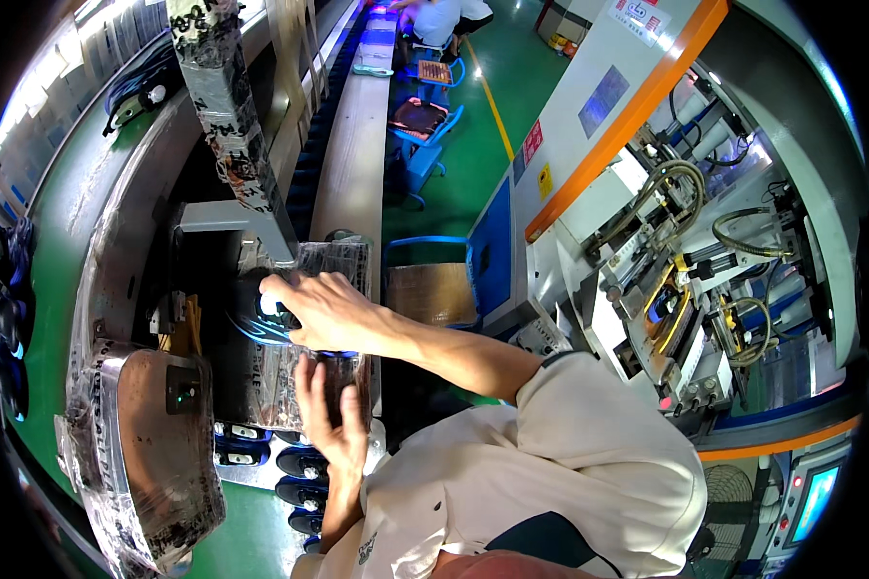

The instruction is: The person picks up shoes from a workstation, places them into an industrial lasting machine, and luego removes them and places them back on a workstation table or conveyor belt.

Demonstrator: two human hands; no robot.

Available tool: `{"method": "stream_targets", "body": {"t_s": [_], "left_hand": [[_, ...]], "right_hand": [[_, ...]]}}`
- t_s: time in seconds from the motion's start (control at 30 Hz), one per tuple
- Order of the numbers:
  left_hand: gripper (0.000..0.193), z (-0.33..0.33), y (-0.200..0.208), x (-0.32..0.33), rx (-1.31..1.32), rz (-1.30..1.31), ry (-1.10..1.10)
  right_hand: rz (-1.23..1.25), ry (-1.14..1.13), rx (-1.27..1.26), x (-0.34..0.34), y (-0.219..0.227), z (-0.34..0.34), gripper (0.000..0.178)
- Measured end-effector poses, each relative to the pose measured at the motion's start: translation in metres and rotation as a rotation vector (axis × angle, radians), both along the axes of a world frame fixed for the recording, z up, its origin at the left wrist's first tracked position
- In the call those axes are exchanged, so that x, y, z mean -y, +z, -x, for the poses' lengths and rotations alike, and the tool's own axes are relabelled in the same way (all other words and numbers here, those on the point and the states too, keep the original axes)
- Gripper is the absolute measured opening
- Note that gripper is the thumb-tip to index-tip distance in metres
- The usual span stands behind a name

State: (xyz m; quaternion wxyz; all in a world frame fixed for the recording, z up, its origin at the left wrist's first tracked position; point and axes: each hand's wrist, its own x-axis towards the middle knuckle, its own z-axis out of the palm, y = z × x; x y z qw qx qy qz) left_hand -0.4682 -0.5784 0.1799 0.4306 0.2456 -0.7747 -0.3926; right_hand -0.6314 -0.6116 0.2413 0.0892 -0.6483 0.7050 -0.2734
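Observation:
My right hand [317, 311] reaches forward and grips a dark shoe with a blue and white sole [261, 326]. The shoe sits at a press station under a tape-wrapped arm [227, 116]. My left hand [330, 410] lies just below it, fingers stretched out and apart, flat on the tape-covered work plate [266, 386]. It holds nothing. The shoe's near end is hidden under my right hand.
A taped metal housing [154, 454] stands at the lower left. Several dark shoes [299, 465] lie in a row below the plate. A long bench [352, 154] runs away ahead, with blue chairs [425, 135] beside it. A big white and orange machine [686, 261] fills the right. Other people sit far off [439, 17].

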Motion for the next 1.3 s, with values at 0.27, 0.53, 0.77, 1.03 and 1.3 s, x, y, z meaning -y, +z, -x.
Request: {"method": "stream_targets", "body": {"t_s": [0.27, 0.53, 0.77, 1.03, 1.3], "left_hand": [[0.067, 0.0, 0.145, -0.005, -0.771, -0.233, -1.0], [0.087, -0.011, 0.15, -0.056, -1.102, -0.755, -1.42], [0.06, -0.021, 0.158, -0.046, -0.892, -0.464, -1.166], [0.04, -0.029, 0.233, -0.056, -0.798, -0.96, -1.021], [0.083, 0.023, 0.197, -0.073, -1.409, -0.735, -1.357]], "right_hand": [[-0.046, 0.001, 0.024, 0.005, 0.016, -0.005, 0.058], [0.021, -0.016, 0.021, 0.002, 0.019, -0.008, 0.055], [0.018, -0.012, 0.023, 0.0, 0.018, -0.003, 0.055], [-0.016, -0.003, 0.027, 0.007, 0.019, -0.005, 0.053], [-0.1, -0.046, 0.072, 0.006, 0.011, 0.003, 0.058]]}}
